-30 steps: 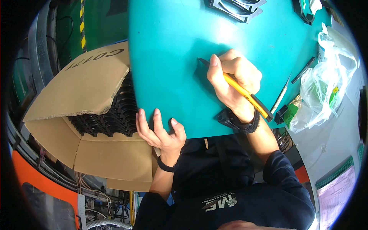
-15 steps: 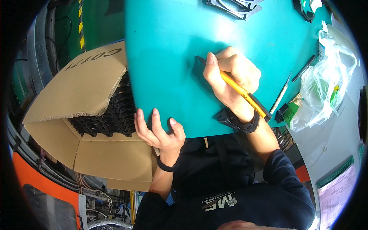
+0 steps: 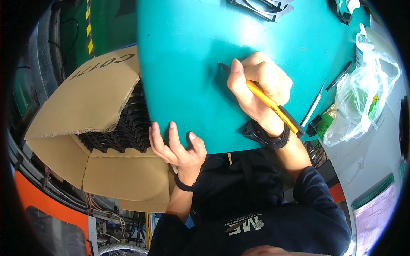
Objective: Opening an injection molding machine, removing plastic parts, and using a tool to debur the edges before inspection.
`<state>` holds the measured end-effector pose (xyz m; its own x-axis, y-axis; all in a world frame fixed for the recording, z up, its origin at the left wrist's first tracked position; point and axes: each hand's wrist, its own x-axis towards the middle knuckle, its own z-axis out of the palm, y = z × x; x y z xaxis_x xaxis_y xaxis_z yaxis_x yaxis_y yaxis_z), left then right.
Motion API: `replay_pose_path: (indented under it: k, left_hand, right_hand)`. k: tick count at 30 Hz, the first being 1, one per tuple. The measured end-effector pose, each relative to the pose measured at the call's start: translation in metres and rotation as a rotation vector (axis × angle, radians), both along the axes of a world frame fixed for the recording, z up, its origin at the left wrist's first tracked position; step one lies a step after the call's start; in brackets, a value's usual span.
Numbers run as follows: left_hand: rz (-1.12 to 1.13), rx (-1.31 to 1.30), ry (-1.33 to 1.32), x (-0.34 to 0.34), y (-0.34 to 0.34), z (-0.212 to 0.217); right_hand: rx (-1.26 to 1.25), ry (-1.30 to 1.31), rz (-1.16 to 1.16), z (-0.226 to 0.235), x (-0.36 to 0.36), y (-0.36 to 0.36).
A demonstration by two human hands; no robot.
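Note:
My right hand [image 3: 260, 87] grips a slim yellow pen-shaped tool [image 3: 270, 103] like a pen. Its dark pointed tip is at the teal tabletop [image 3: 183, 85]; whether it is a knife or a marker I cannot tell. Beneath the right wrist lies a small black plastic part [image 3: 253, 131], partly covered. At the table's near left corner rests my left hand [image 3: 179, 149], fingers spread and holding nothing. Beside it stands an open cardboard box [image 3: 81, 96] with rows of curved black plastic parts [image 3: 130, 117] inside.
Dark frame-like parts [image 3: 265, 8] lie at the far edge. On the right are a black pen [image 3: 339, 76], a thin pointed tool [image 3: 314, 104], clear plastic bags [image 3: 363, 91] and a small black piece [image 3: 314, 125]. An orange machine panel [image 3: 47, 205] is at lower left.
Almost nothing differs. Both hands keep their places and the yellow tool stays in my right hand; the view has shifted very slightly.

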<state>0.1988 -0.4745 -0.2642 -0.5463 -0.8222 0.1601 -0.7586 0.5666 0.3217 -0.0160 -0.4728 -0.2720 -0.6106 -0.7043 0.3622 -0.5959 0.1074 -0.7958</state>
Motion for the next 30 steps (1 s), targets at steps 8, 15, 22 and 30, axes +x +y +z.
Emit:
replay_pose_path:
  k: [8,15,22,30]
  left_hand:
    - [-0.015,0.036,0.030,0.0007,0.0010,0.0006]
    - [-0.014,0.007,0.001,0.0012,-0.0005,-0.0004]
    - [-0.017,0.013,0.001,0.0004,-0.0004,-0.0005]
    - [-0.024,0.044,0.021,0.0007,0.0005,0.0009]
  right_hand:
    - [-0.089,-0.045,0.009,-0.0017,-0.0004,0.0047]
    - [-0.034,-0.032,-0.044,0.0006,0.0007,-0.0009]
    - [-0.055,-0.027,0.015,0.0003,-0.0023,0.0023]
    - [-0.074,-0.011,0.008,-0.0013,-0.0034,0.0032]
